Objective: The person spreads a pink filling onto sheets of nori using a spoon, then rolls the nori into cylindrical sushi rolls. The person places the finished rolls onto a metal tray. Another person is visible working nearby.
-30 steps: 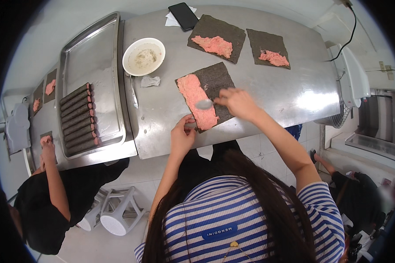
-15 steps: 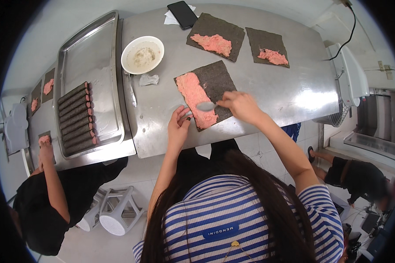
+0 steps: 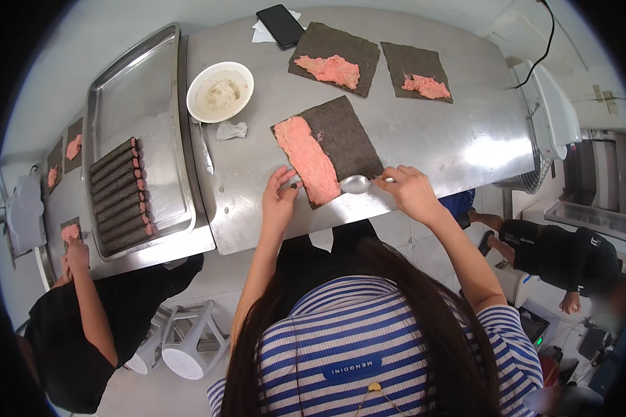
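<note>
A dark seaweed sheet (image 3: 351, 135) lies on the steel table in front of me, with a smoothed strip of pink minced paste (image 3: 305, 156) along its left side. In my right hand (image 3: 412, 193) is the handle of a metal spoon (image 3: 355, 184), whose bowl is at the lower right end of the paste. My left hand (image 3: 280, 198) rests at the sheet's lower left edge, fingers apart and fingertips by the paste. Farther off lie two more seaweed sheets, a larger one (image 3: 355, 45) and a smaller one (image 3: 410, 59), each bearing a rough heap of paste.
A white bowl (image 3: 191, 104) of cloudy liquid stands left, near a crumpled tissue (image 3: 231, 131) and a metal utensil (image 3: 207, 156). A metal tray (image 3: 161, 90) holds several filled seaweed rolls (image 3: 122, 198). A phone (image 3: 281, 26) lies behind. Another person (image 3: 76, 333) works at left.
My right hand has drawn the spoon right and slightly down, from on the paste to its lower right end. The paste looks smoother. My left hand stays at the sheet's edge.
</note>
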A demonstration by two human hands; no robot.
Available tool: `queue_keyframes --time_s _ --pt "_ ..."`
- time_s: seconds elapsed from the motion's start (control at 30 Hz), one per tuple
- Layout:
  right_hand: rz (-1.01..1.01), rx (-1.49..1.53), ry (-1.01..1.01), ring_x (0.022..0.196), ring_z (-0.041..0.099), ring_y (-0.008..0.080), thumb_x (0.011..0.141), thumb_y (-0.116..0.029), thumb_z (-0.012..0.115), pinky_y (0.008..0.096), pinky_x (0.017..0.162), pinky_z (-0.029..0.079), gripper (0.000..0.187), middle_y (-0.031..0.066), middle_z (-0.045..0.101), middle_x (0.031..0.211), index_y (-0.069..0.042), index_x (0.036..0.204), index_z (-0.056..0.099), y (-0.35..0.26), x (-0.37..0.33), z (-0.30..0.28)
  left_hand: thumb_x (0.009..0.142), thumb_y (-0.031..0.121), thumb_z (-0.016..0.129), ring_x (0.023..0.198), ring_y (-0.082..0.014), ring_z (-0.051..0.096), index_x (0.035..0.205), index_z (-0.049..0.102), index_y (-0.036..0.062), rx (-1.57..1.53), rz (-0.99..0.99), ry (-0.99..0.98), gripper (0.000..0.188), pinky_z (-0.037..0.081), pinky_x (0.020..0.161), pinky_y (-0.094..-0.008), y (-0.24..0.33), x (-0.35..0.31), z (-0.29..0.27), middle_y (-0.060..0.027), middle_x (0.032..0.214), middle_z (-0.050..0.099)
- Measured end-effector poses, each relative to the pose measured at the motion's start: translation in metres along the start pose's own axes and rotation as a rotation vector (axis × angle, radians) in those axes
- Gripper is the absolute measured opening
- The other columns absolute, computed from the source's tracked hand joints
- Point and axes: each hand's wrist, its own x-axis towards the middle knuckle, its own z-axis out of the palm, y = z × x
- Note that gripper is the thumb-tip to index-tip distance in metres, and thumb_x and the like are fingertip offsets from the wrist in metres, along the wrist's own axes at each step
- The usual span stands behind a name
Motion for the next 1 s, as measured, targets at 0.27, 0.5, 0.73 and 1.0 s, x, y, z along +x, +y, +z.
queue_keyframes --time_s 0.27,0.5,0.73,1.0 --pt "0.104 0.233 0.127 0.081 0.063 0.0267 0.076 -0.002 0.055 0.0391 0.069 0.051 0.033 0.0048 0.062 0.09 -0.011 0.104 0.069 0.007 0.076 0.022 0.087 0.001 0.047 0.113 -0.0223 0.058 0.139 0.036 -0.0016 0.002 -0.041 -0.002 0.053 0.045 0.091 -0.0272 0.002 0.0 0.0 -0.0146 0.135 0.05" --pt "-0.072 0.04 0.057 0.08 0.062 0.0248 0.077 -0.005 0.054 0.038 0.07 0.051 0.029 0.0052 0.058 0.087 -0.012 0.101 0.069 -0.01 0.064 0.025 0.09 0.003 0.046 0.112 -0.0216 0.058 0.139 0.036 -0.001 -0.02 -0.061 -0.018 0.05 0.045 0.092 -0.0273 0.0 -0.002 -0.004 -0.0132 0.133 0.051" --pt "0.015 0.262 -0.032 0.08 0.063 0.0261 0.075 -0.005 0.055 0.0377 0.07 0.05 0.029 0.0052 0.062 0.085 -0.011 0.099 0.07 -0.011 0.025 0.004 0.09 0.003 0.047 0.114 -0.0211 0.057 0.138 0.037 -0.0005 -0.049 -0.084 -0.018 0.049 0.045 0.092 -0.0268 0.0 -0.001 -0.005 -0.0125 0.134 0.05" --pt "0.328 0.464 0.138 0.074 0.064 0.0307 0.081 0.001 0.048 0.0384 0.068 0.049 0.032 0.0112 0.066 0.084 -0.008 0.104 0.07 0.02 0.103 0.037 0.089 0.003 0.047 0.118 -0.0217 0.054 0.139 0.036 -0.001 -0.091 -0.09 0.025 0.051 0.044 0.094 -0.0277 0.011 -0.001 0.004 -0.0133 0.137 0.047"
